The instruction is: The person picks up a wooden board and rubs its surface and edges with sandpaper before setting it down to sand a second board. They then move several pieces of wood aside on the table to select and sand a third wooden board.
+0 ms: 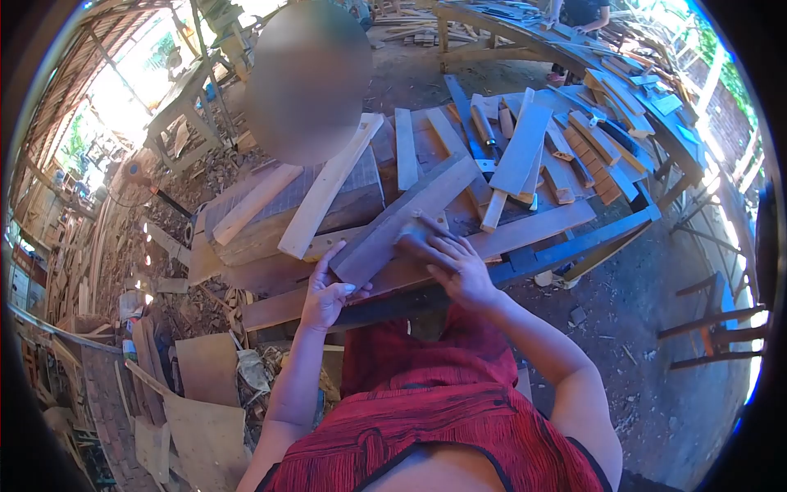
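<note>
**Two hands on a grey plank at the workbench**

A long, flat, grey-brown wooden plank [422, 195] lies slantwise across the cluttered, blue-framed wooden workbench [574, 239], its near end jutting over the front edge towards the person in the red garment. The left hand [326, 293] grips that near end, thumb on the top face and fingers curled around the edge beneath. The right hand [456, 266] rests on the plank just beyond, fingers stretched out nearly flat and close together, their tips pressing on a small tan piece [414, 233] that lies on the plank's surface; what that piece is cannot be told. A pale, long wooden board [328, 190] lies just left of the plank, at a similar slant. Short wooden offcuts [566, 156] crowd the bench's far side. Another person [579, 11] stands at a further bench.
</note>
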`<move>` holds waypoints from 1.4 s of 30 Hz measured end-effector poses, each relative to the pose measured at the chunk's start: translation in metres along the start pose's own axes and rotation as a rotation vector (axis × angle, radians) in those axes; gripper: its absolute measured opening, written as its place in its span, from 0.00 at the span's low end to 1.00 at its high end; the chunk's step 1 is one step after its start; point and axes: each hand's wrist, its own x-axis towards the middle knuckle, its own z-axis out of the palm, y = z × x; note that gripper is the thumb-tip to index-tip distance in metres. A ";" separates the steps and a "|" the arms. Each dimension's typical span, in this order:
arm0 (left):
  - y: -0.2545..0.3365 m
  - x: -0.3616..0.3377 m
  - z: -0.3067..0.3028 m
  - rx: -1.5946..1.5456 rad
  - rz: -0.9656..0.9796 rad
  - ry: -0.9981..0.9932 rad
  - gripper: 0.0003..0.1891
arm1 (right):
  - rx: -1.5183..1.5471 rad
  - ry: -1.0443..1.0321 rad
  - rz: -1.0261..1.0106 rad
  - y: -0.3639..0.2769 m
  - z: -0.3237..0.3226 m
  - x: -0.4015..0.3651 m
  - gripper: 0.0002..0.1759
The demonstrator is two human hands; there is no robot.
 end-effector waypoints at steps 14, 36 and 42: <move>0.011 0.000 0.047 0.056 -0.237 0.092 0.35 | -0.212 0.810 0.691 0.181 -0.105 -0.047 0.22; -0.012 0.139 0.142 0.192 -0.146 0.095 0.20 | -0.596 0.496 0.899 0.201 -0.089 -0.065 0.23; -0.049 0.212 0.137 0.254 -0.142 0.282 0.15 | -0.595 0.499 0.900 0.199 -0.091 -0.064 0.23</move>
